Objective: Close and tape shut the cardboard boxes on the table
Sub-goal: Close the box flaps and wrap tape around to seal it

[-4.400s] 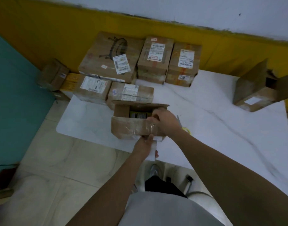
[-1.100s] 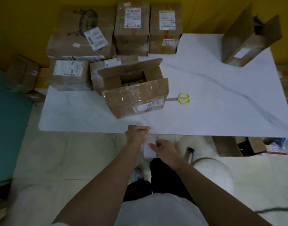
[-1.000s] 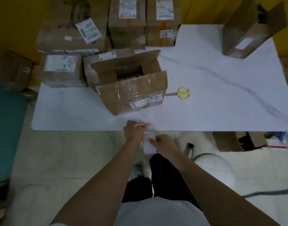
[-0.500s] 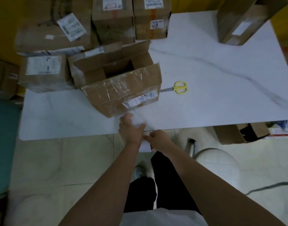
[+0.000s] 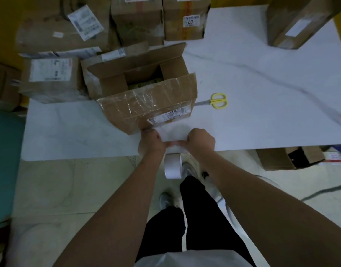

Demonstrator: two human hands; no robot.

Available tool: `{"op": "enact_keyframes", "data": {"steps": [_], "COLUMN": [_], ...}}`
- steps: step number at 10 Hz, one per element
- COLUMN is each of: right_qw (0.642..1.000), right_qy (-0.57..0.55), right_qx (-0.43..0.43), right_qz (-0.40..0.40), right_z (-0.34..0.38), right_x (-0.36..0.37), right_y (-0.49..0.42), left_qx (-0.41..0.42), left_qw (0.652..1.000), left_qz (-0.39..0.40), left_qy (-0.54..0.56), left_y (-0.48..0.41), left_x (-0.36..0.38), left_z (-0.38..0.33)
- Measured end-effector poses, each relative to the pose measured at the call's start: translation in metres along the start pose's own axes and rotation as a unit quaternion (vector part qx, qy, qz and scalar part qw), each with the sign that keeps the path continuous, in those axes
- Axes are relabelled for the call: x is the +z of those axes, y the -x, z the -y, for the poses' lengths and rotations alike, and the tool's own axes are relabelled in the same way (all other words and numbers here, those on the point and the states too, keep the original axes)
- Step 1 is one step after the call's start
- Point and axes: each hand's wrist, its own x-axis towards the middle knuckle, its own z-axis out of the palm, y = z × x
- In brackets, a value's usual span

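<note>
both hands are seen close together over the near edge of the white marbled table (image 5: pixel 262 89). the left hand (image 5: pixel 151 140) is curled, its fingers brought up against the near bottom corner of the open cardboard box (image 5: pixel 146 105); the right hand (image 5: pixel 201 138) is curled likewise, just beside it. a short strip of tape (image 5: pixel 175 143) is pinched by both hands and drawn level from one to the other. the tape roll (image 5: pixel 172 166) is seen just beneath them, below the table edge and between the wrists; by which hand it is borne cannot be told. the box is set toward the near left of the table, turned at an angle, with its flaps raised, its near flap covered in wrinkled clear film and a label stuck low on its near side. yellow-handled scissors (image 5: pixel 216 101) are laid just to the right of the box. labelled closed boxes (image 5: pixel 50 78) are stacked behind it at the far left, and another box (image 5: pixel 293 22) is stood at the far right corner. one more carton (image 5: pixel 277 159) is seen on the floor under the table's right end.
</note>
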Motion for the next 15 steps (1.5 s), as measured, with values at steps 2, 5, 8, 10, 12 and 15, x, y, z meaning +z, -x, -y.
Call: {"op": "enact_keyframes", "data": {"steps": [2, 5, 8, 10, 12, 15], "right_qw": [0.999, 0.955, 0.841, 0.917, 0.948, 0.967], "right_qy": [-0.031, -0.265, -0.536, -0.394, -0.298, -0.215], "right_qx": [0.008, 0.018, 0.066, -0.007, -0.049, -0.091], "right_qz": [0.008, -0.13, 0.041, 0.051, 0.1, 0.1], "right_z": [0.013, 0.034, 0.044, 0.035, 0.038, 0.046], "right_x": [-0.011, -0.115, -0.151, -0.154, -0.156, -0.149], "right_y": [0.016, 0.073, 0.039, 0.009, 0.001, -0.019], "left_qx": [0.019, 0.367, 0.253, 0.211, 0.126, 0.265], "left_qw": [0.997, 0.861, 0.942, 0.966, 0.964, 0.918], "left_qz": [0.027, -0.327, -0.056, 0.114, 0.234, -0.199], "left_qy": [-0.066, -0.132, -0.213, -0.093, 0.005, -0.22], "left_y": [0.019, 0.101, 0.048, 0.033, 0.025, 0.056], "left_x": [-0.013, -0.111, -0.146, -0.152, -0.156, -0.167], "left_z": [-0.01, -0.077, -0.117, -0.125, -0.113, -0.127]}}
